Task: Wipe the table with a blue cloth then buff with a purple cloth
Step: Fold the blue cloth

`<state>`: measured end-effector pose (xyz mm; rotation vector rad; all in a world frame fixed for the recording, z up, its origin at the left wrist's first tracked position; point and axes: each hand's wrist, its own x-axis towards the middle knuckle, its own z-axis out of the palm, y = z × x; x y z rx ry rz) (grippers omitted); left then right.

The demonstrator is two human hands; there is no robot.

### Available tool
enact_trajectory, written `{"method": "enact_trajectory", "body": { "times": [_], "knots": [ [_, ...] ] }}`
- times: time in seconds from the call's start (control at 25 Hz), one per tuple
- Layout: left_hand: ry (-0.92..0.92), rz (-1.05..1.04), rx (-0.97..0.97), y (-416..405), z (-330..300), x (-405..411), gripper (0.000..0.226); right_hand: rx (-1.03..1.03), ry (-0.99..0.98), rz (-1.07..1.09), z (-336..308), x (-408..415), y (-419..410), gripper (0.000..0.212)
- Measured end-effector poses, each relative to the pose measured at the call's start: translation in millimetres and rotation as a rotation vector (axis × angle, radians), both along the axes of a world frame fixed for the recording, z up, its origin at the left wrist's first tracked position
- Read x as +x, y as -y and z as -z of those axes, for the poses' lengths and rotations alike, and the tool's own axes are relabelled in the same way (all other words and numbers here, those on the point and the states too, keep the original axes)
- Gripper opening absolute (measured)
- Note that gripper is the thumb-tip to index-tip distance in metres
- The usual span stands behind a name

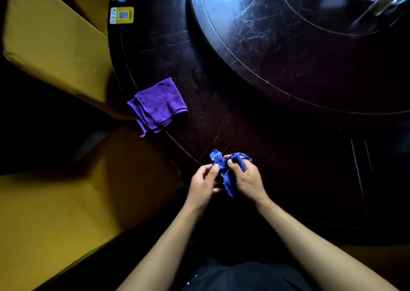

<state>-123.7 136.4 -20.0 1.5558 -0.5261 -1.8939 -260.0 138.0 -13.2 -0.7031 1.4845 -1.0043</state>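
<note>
Both hands are close together at the near edge of the table [255,124], working the blue cloth [228,170] between them. The left hand [203,184] pinches one bunched corner with thumb and fingertips; the right hand [248,177] has its fingers curled round the other end. The cloth hangs crumpled between them, one tail drooping toward the person's body, and appears to be held just above the tabletop rather than resting on it.

The purple cloth [158,106] lies folded on the table to the far left of the hands, right at the rim, with one corner overhanging the edge — well apart from the blue one and untouched.

By the look of things, wiping has not yet properly begun, and the person seems to be arranging the cloth into a pad. The risks are modest. A cloth left wadded would wipe with a small, uneven face and leave streaks on the dark, scratched surface. A broad sweep to the left could also catch the purple cloth and push it off the rim — it sits precariously there already. The raised turntable [288,53] beyond creates a step where the cloth may snag.
</note>
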Motion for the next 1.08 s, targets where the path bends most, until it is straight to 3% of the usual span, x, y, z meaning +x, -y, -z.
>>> {"method": "enact_trajectory", "body": {
  "times": [0.16, 0.32, 0.48, 0.64, 0.8, 0.92, 1.08],
  "knots": [
    [-0.237, -0.236, 0.086, 5.3, -13.9, 5.1, 0.040, -0.043, -0.116, -0.175, -7.2, 20.1, 7.8, 0.024],
    [-0.313, -0.342, 0.033, 23.9, -22.8, 22.7, 0.045, -0.104, -0.189, -0.303, -17.3, 35.4, 24.5, 0.034],
    [-0.295, -0.288, 0.049, 25.6, -24.0, 26.9, 0.021, -0.072, -0.268, -0.246, -25.0, 33.5, 24.8, 0.024],
    [-0.334, -0.172, 0.098, 3.2, -21.9, 22.8, 0.008, -0.061, -0.374, -0.346, -36.7, 16.6, 0.2, 0.038],
    [-0.208, -0.043, 0.121, -15.9, -23.5, 14.7, 0.007, -0.033, -0.295, -0.416, -54.3, -6.3, -38.3, 0.056],
    [-0.134, 0.040, 0.146, -29.9, -28.1, 5.4, 0.022, 0.036, -0.180, -0.342, -58.8, -20.9, -68.9, 0.066],
    [-0.099, 0.064, 0.111, -54.1, -30.5, 1.3, 0.034, 0.147, -0.162, -0.268, -55.3, -44.0, -100.3, 0.058]
  ]
}}
